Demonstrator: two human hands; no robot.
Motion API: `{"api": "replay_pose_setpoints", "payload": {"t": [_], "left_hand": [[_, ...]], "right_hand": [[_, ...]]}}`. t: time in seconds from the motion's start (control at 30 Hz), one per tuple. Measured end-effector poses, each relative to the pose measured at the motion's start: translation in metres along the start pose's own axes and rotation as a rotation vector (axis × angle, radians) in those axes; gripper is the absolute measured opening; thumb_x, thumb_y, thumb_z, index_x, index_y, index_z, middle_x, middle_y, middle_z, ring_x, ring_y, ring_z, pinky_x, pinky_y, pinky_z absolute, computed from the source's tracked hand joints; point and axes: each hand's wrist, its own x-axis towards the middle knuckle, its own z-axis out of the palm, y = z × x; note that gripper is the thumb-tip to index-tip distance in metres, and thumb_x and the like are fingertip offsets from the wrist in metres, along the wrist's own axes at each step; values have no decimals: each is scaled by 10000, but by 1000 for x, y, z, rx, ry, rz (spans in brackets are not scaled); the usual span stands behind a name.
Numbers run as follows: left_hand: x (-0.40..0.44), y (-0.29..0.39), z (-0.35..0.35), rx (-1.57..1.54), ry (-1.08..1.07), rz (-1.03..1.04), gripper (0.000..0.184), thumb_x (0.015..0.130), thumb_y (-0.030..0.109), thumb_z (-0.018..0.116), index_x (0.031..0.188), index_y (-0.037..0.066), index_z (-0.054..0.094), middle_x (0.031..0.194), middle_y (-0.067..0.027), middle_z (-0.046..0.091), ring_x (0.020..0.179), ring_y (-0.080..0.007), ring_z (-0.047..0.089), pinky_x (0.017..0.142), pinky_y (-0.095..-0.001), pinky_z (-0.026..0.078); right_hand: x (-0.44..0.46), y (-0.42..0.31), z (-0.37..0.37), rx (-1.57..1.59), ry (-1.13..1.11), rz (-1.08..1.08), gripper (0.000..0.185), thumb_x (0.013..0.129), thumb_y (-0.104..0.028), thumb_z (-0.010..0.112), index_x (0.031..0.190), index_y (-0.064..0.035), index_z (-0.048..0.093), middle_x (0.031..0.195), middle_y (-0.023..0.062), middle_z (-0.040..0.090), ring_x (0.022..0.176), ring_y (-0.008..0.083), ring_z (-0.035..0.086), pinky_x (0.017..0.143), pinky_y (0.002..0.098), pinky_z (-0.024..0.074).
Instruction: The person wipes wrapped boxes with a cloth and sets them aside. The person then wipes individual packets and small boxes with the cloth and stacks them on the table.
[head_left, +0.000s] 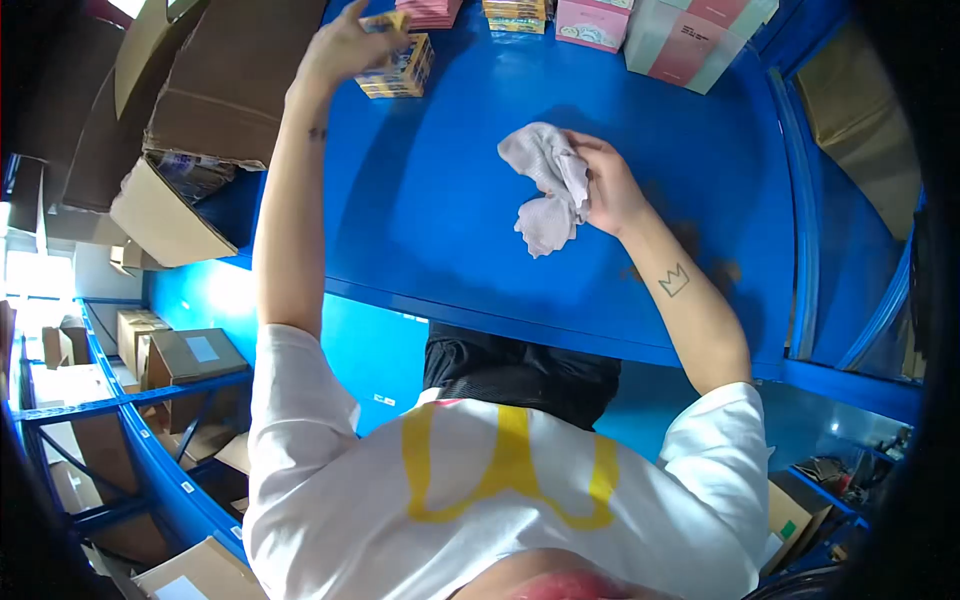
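My right hand (605,185) is closed on a crumpled pale grey-lilac cloth (548,222), held over the blue shelf surface (450,200). At the far left, my left hand (345,48) reaches out with its fingers around a small yellow pack (385,22). That pack is just above a stack of yellow patterned boxes (402,72). Part of the stack is hidden behind the hand, and whether the pack touches it I cannot tell.
Along the back edge stand pink packs (430,10), another yellow stack (515,14), a pink box (592,22) and a larger white-and-pink box (685,45). Brown smudges (715,262) mark the surface near my right forearm. An open cardboard box (185,190) lies left.
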Motion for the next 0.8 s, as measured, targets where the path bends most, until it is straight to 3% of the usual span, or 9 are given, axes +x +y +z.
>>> {"api": "replay_pose_setpoints", "payload": {"t": [0.2,0.3,0.47,0.8], "left_hand": [[48,-13,25,571,-264,187,770,773,471,736,1353,2,545,1206,-229,645,1068,-335,659,897,-442,553],[58,-12,30,604,-320,177,776,770,473,737,1353,-1,543,1205,-230,645,1067,-335,660,894,-442,554],[64,-11,36,615,-350,162,787,765,477,738,1353,-5,539,1204,-230,646,1065,-337,661,890,-440,555],[67,-13,44,607,-362,140,808,754,486,740,1354,-15,532,1201,-232,647,1060,-339,663,881,-438,556]], "right_hand": [[14,4,-22,-87,-279,4,325,955,-66,430,1197,17,631,1035,116,683,855,119,646,674,191,478],[9,4,-18,-181,-367,-22,340,952,-60,438,1220,34,625,1075,128,684,892,131,653,687,186,484],[0,-3,-5,-256,-255,-1,364,938,-44,459,1254,47,615,1116,134,684,910,140,660,718,186,495],[7,0,-6,-273,-282,-3,369,932,-47,491,1266,58,607,1110,154,692,882,154,678,681,180,512]]}}
